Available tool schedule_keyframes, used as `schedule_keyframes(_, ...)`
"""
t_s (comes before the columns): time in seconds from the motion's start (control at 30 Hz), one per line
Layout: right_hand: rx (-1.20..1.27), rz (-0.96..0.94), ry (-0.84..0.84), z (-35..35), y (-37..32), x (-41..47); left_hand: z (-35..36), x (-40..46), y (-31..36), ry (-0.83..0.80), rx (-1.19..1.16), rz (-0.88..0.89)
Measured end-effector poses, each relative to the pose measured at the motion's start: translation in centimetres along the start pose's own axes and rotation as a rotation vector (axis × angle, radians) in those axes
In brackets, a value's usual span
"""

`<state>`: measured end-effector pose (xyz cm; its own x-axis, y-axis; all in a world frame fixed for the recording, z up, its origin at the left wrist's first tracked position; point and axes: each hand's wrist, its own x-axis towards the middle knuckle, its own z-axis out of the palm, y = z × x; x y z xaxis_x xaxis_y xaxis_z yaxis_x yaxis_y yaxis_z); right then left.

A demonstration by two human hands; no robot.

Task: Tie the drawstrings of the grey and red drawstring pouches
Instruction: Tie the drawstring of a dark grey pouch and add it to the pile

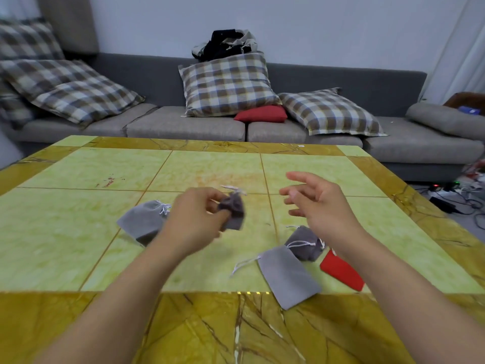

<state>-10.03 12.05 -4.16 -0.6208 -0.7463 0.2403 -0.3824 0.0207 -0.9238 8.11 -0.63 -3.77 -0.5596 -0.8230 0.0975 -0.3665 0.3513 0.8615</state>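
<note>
Far back I see a grey sofa [183, 124] with checked pillows [225, 85], a small red cushion [261, 114] and a heap of dark clothes [225, 44]. Cables [456, 195] lie on the floor at the right.

On the green and yellow tabletop [78, 219], at the left, a grey pouch [143, 222] lies flat. Its long side runs from near-left to far-right, and its tied mouth points right, just beside my left wrist.

My left hand [196, 216] is up over the middle of the tabletop. Its fingers are curled and pinch a dark pouch [232, 208], which is bunched up and blurry. The string end points up and away from me.

My right hand [315, 203] floats beside it, apart from it. Its fingers are spread and a bit bent, and it holds nothing.

Under my right arm lie three more. A flat pale pouch [288, 277] has its mouth and loose string [244, 265] pointing far-left. A crumpled pouch [305, 244] touches its far end. A red pouch [342, 271] lies just right of them, partly hidden by my arm.
</note>
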Motion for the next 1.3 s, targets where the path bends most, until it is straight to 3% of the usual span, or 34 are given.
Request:
schedule_keyframes(0.1,-0.519,0.049,-0.089,-2.1,2.7,1.3,-3.0,1.9,-2.5,0.037,0.680,-0.131)
schedule_keyframes(0.17,-0.684,0.076,-0.237,-2.6,3.4,1.5,-3.7,2.2,-3.3,-0.003,0.900,-0.273)
schedule_keyframes(0.23,-0.739,0.106,-0.392,-2.4,3.4,1.2,-3.6,2.2,-3.3,-0.006,0.991,-0.294)
schedule_keyframes(0.33,-0.843,0.048,-0.378,-2.6,3.3,1.5,-2.8,1.7,-2.6,0.095,1.009,-0.147)
schedule_keyframes(0.4,-0.879,0.071,-0.323,-3.3,3.8,2.2,-1.6,0.7,-1.6,0.159,0.878,0.013)
schedule_keyframes(0.43,-0.891,0.108,-0.301,-3.7,4.2,2.4,-0.7,0.2,-1.2,0.123,0.762,0.087)
schedule_keyframes(0.5,-0.920,0.201,-0.266,-4.0,5.2,2.6,1.8,-0.8,-0.9,-0.103,0.609,0.193)
schedule_keyframes(0.6,-0.901,0.279,-0.239,-3.8,6.8,2.6,5.4,-1.9,-1.9,-0.430,0.741,0.265)
schedule_keyframes(0.67,-0.843,0.261,-0.195,-3.7,7.1,2.6,6.7,-1.8,-2.6,-0.481,0.802,0.284)
schedule_keyframes(0.87,-0.712,0.202,-0.041,-4.7,7.1,3.8,7.5,-1.8,-2.8,-0.584,0.660,0.392)
schedule_keyframes(0.93,-0.630,0.126,0.056,-5.0,6.6,3.8,7.3,-1.8,-2.4,-0.526,0.642,0.412)
schedule_keyframes(1.07,-0.485,0.017,0.097,-4.8,5.2,3.6,5.1,-0.6,-2.1,-0.293,0.633,0.308)
schedule_keyframes(1.2,-0.373,0.090,0.082,-4.5,5.7,3.5,2.4,0.3,-2.9,-0.427,0.783,-0.009)
schedule_keyframes(1.3,-0.150,0.220,0.078,-4.6,5.8,3.5,1.1,0.9,-3.5,-0.415,0.860,-0.122)
